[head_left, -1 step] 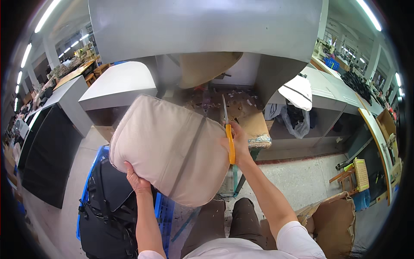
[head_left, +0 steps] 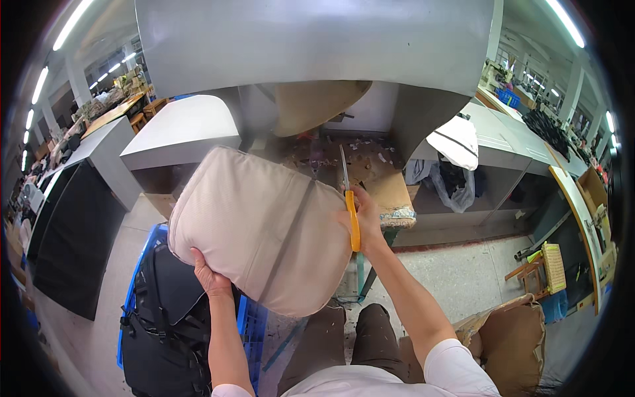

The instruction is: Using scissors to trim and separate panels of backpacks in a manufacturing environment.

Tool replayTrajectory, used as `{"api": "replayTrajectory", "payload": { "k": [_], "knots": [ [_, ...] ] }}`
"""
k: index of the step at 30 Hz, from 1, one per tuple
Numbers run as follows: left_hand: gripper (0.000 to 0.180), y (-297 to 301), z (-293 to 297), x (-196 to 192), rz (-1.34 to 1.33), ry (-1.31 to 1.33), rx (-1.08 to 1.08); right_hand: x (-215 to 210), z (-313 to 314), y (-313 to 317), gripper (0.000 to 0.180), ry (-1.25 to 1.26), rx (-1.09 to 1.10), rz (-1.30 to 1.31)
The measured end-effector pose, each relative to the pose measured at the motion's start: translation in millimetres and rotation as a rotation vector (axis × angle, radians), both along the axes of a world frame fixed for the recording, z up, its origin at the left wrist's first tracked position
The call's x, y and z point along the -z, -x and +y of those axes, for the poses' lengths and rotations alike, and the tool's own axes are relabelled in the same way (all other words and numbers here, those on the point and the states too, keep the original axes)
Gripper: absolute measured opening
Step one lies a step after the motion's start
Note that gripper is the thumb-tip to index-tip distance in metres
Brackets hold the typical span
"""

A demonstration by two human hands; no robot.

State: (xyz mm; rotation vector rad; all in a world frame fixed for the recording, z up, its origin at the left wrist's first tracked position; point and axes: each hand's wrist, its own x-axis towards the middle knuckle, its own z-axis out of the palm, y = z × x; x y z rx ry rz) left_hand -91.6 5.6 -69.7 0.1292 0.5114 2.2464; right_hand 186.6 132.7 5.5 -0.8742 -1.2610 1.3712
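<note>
A beige, padded, rounded fabric bag (head_left: 231, 212) is held up tilted in front of me, with a dark strap running across it. My left hand (head_left: 213, 278) grips its lower left edge, thumb on the near face and fingers hidden behind. At its right edge is my right hand (head_left: 366, 215), closed around yellow-handled scissors (head_left: 354, 221) whose blades point up and away. Some right fingers reach behind the bag's edge, so their hold on the fabric is partly hidden.
A large grey metal hood (head_left: 311, 46) stands ahead, over a worn bench (head_left: 390, 192) strewn with scraps. On the floor at left, a blue crate (head_left: 153, 231) holds a black backpack (head_left: 165, 331). An open cardboard box (head_left: 512, 337) sits at lower right, near a small wooden chair (head_left: 539, 274).
</note>
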Motion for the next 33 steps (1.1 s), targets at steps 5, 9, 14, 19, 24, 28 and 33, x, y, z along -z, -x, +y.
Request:
{"api": "replayTrajectory", "payload": {
  "k": [5,9,14,19,24,28,33],
  "knots": [
    [0.049,1,5,5,-0.005,0.006,-0.006,1,4,3,0.058,-0.025,-0.015,0.04],
    [0.05,3,10,13,-0.013,-0.017,0.021,6,5,3,0.056,-0.059,0.023,0.054],
    [0.049,-3,11,15,-0.028,-0.007,0.037,5,1,-4,0.057,-0.049,0.026,0.071],
    [0.049,-12,9,17,-0.019,-0.024,0.096,9,-6,-16,0.057,-0.017,0.054,0.012],
    [0.05,-17,11,21,-0.011,-0.007,0.1,18,-9,-23,0.058,-0.01,0.077,0.06],
    [0.051,-15,13,24,-0.041,-0.041,0.129,15,-14,-25,0.057,0.005,0.052,0.137],
    [0.049,-20,14,26,-0.054,-0.036,0.153,14,-17,-33,0.058,0.005,0.054,0.109]
  ]
}}
